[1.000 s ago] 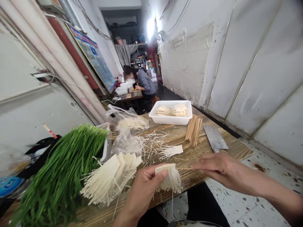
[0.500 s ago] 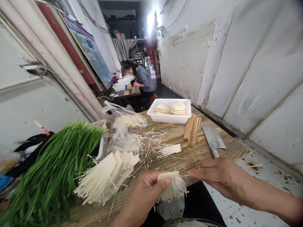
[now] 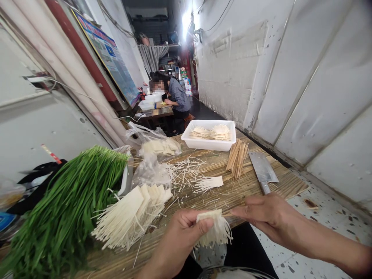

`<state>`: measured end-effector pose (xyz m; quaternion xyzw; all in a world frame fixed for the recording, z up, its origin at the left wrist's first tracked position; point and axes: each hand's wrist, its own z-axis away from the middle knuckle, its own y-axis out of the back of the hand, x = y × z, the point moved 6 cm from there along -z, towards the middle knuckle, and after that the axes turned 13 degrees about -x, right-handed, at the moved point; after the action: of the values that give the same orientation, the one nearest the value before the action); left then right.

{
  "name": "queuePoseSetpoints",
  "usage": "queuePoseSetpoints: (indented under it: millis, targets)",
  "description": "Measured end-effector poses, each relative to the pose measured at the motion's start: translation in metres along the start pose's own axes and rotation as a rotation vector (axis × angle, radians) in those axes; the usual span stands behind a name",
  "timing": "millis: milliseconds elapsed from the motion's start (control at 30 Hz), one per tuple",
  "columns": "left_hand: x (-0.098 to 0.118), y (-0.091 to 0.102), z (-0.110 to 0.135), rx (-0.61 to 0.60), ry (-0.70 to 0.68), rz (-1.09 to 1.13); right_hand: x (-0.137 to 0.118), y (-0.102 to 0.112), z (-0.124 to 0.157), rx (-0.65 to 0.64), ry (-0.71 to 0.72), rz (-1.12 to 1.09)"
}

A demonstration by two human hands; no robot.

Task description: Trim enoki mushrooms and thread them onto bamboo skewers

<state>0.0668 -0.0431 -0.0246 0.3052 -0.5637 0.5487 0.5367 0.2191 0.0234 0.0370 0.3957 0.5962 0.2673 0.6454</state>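
My left hand (image 3: 186,234) pinches a flat bunch of enoki mushrooms (image 3: 216,228) between thumb and fingers at the table's near edge, stems hanging down. From the right, my right hand (image 3: 267,215) grips a wooden skewer (image 3: 227,215), of which a short length shows between the fingertips and the bunch; its tip is hidden in the mushrooms. Left of my hands lies a fanned pile of enoki bunches (image 3: 130,217). One more enoki piece (image 3: 210,183) rests flat beyond them, near loose strands (image 3: 186,170).
On the wooden table (image 3: 244,192) are a white tray (image 3: 207,145) of skewered mushrooms, a bundle of skewers (image 3: 237,157), a cleaver (image 3: 263,170) and a plastic bag (image 3: 152,170). Green chives (image 3: 66,209) heap at left. A person (image 3: 177,95) sits at a table farther back.
My right hand has moved slightly toward the left hand, and less of the skewer shows between its fingertips and the bunch. The rest of the table is unchanged.
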Motion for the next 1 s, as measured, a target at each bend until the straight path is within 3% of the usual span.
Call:
queuePoseSetpoints:
  millis: [867,1000]
  targets:
    - [-0.004,-0.002,0.0,-0.023,-0.043,0.007,-0.003,-0.007,-0.017,0.05,0.031,-0.077]
    - [0.004,0.003,0.001,0.093,-0.064,-0.11,0.001,-0.004,-0.017,0.066,0.055,-0.168]
